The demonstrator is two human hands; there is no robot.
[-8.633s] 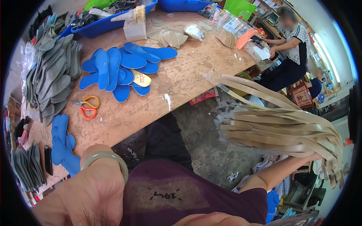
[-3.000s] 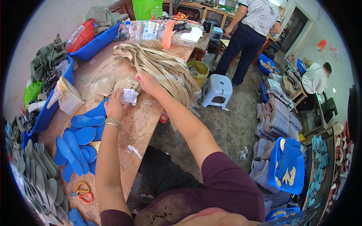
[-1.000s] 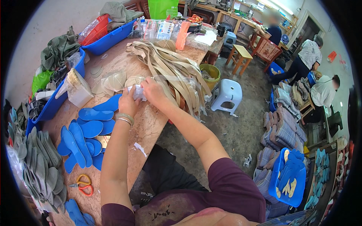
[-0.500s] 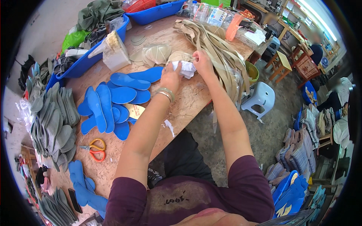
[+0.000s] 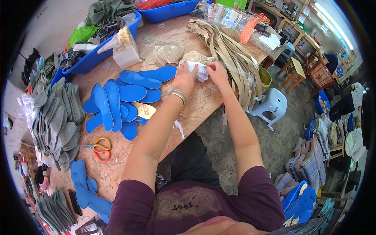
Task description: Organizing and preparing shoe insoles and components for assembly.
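Crumpled white paper (image 5: 200, 69) lies at the table's middle, in front of small beige stitched pieces (image 5: 201, 57). My left hand (image 5: 185, 81) holds its left side, thumb and fingers on either side of a fold. At the paper's right edge, my right hand (image 5: 218, 74) is closed in a pinch; its fingertips partly hide what they grip. A thick bundle of beige strips (image 5: 225, 49) lies just beyond and right of that hand. Left of my left forearm are several blue insoles (image 5: 131, 93) in a loose pile.
Scissors (image 5: 102, 149) with orange and yellow handles lie nearer the left. Grey insoles (image 5: 58, 117) are stacked along the left edge. A white block (image 5: 126, 55) stands beside a blue tub (image 5: 84, 58). Right of the table are a plastic stool (image 5: 271, 105) and a green bucket (image 5: 265, 77).
Both hands and the paper have shifted slightly right in the picture, as has much of the table. My left fingers look straighter over the paper; my right hand is lower beside it.
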